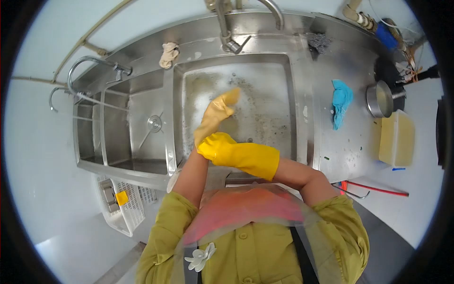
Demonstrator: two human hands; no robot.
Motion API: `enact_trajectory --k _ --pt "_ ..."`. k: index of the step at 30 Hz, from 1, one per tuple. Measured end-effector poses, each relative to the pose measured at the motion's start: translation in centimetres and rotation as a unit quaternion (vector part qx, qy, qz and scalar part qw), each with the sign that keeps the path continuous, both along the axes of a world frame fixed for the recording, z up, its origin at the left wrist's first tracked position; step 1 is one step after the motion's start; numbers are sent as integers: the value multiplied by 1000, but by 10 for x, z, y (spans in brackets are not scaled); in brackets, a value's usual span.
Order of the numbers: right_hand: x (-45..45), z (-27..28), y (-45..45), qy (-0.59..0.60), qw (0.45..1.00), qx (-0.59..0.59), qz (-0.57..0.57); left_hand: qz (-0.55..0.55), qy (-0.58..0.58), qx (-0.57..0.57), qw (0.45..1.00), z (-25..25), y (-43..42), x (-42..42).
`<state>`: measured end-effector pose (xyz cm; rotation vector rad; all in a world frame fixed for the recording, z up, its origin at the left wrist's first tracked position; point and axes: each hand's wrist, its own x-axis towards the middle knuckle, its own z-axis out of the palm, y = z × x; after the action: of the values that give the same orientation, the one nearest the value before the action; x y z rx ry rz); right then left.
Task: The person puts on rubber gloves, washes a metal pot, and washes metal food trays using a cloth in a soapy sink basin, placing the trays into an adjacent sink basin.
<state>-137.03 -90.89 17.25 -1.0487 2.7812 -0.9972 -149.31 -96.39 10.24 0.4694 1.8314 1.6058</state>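
Over the large sink basin (pixel 293 109), my left hand (pixel 218 110) is inside a pale orange-yellow rubber glove. The glove's finger end is smeared, so how those fingers are held cannot be made out. My right hand (pixel 222 147) wears a bright yellow rubber glove that reaches up the forearm. Its fingers are closed round the cuff of the pale glove at my left wrist. Below both hands, the basin holds cloudy water with dark specks.
Two smaller sink compartments (pixel 137 113) lie to the left, with water running from a tap (pixel 87 59). A beige cloth (pixel 169 55) rests on the back ledge. On the right counter are a blue glove (pixel 341 102), a metal pot (pixel 379 99) and a yellowish plastic container (pixel 396 138).
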Motion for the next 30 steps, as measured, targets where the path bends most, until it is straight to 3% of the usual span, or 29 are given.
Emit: enact_trajectory --k 7,8,11,12,15,16,17,19,20,22,23,24,25,26,27,28,29,30 --pt "11 -17 -11 40 998 -12 -55 -30 -31 -66 997 33 46 32" --pt "21 -15 -9 152 983 -82 -66 -21 -47 -77 996 39 44 35" --pt "26 6 3 56 998 -10 -2 24 21 -83 996 11 47 37" --pt "24 5 1 -6 1000 1 18 -11 91 -106 990 14 45 38" --pt "30 19 2 -20 1000 16 -11 111 -34 -80 990 -37 50 10" --pt "29 32 11 29 999 -14 -16 226 -236 91 941 -15 48 0" --pt "25 36 17 -3 999 9 -54 323 -426 245 809 8 41 -7" --pt "10 43 31 -63 989 48 -123 338 -418 453 712 2 28 -24" --pt "1 74 57 -153 984 59 -71 369 -428 436 700 1 25 -37" --pt "-3 107 110 -198 963 90 -157 432 -443 399 677 1 19 -65" --pt "-1 70 137 -179 936 92 -289 465 -448 376 665 0 14 -74" --pt "9 58 182 -56 904 16 -424 497 -451 353 652 -1 8 -79" --pt "8 46 238 -173 829 -57 -528 435 -446 372 688 -5 -4 -76" --pt "18 7 300 -49 787 -20 -614 369 -438 390 721 -15 -22 -68" --pt "42 30 338 36 731 69 -678 303 -428 405 749 -23 -39 -58" --pt "58 8 387 145 665 158 -716 352 -432 378 740 -24 -46 -44" --pt "76 -1 429 116 601 169 -773 401 -433 350 728 -26 -52 -27" --pt "98 -2 462 121 571 228 -779 433 -433 314 726 -35 -61 -11"
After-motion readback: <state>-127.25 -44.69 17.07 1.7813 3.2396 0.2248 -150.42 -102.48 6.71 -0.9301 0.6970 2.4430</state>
